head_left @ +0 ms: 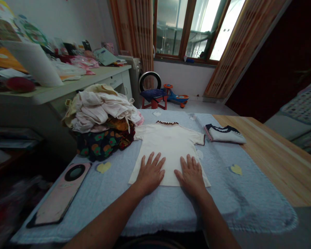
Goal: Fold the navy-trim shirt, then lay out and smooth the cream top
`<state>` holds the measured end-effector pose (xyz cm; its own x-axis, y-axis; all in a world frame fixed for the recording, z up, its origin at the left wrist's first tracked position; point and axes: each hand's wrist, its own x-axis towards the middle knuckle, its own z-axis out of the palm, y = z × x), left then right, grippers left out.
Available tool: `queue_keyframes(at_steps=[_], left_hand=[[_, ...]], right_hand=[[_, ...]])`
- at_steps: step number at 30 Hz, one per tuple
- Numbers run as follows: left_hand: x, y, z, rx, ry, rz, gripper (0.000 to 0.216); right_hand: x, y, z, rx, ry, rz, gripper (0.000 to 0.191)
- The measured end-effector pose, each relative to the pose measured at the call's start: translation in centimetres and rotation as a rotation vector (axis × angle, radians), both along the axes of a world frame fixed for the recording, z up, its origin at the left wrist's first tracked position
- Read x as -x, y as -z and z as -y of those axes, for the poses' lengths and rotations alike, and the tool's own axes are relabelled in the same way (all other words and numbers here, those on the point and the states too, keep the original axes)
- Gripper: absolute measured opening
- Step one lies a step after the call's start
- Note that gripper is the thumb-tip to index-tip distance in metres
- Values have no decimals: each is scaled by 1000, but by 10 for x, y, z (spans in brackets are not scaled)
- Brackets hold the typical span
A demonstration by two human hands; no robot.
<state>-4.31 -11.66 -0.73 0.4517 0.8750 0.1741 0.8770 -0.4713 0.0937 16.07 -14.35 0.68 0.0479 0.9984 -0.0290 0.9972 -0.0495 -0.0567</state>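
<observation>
A cream short-sleeved shirt [168, 141] with dark trim at its neck and right-hand sleeve lies spread out, collar away from me. My left hand [150, 173] rests flat on its lower left part, fingers spread. On the lower right part lies my right hand [190, 174], also flat with fingers apart. Neither hand grips anything. Beneath the shirt is a light blue quilted cloth [176, 211] with heart patches. To the left of the shirt, touching its sleeve, rises a heap of crumpled clothes [101, 110]. Folded garments [225, 134] sit to the right.
A pink phone-shaped object [60, 197] with a round dark disc lies at the cloth's left edge. Bare wooden tabletop [282, 155] shows on the right. Left stands a cluttered desk [111, 71] with a paper roll [37, 64]. Beyond the table are a red stool [154, 103] and a ride-on toy [175, 96].
</observation>
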Motion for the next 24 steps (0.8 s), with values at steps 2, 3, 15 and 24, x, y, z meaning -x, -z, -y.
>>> queue_keyframes(at_steps=[2, 3, 15, 24], left_hand=[[0, 0, 0, 6, -1, 3, 52], [0, 0, 0, 8, -2, 2, 52], [0, -2, 0, 3, -1, 2, 51], [0, 0, 0, -6, -1, 6, 52]], right_hand=[[-5, 1, 1, -12, -2, 1, 67], [-8, 1, 1, -16, -8, -1, 67], [-30, 9, 8, -57, -36, 13, 68], [-36, 4, 13, -30, -20, 25, 66]])
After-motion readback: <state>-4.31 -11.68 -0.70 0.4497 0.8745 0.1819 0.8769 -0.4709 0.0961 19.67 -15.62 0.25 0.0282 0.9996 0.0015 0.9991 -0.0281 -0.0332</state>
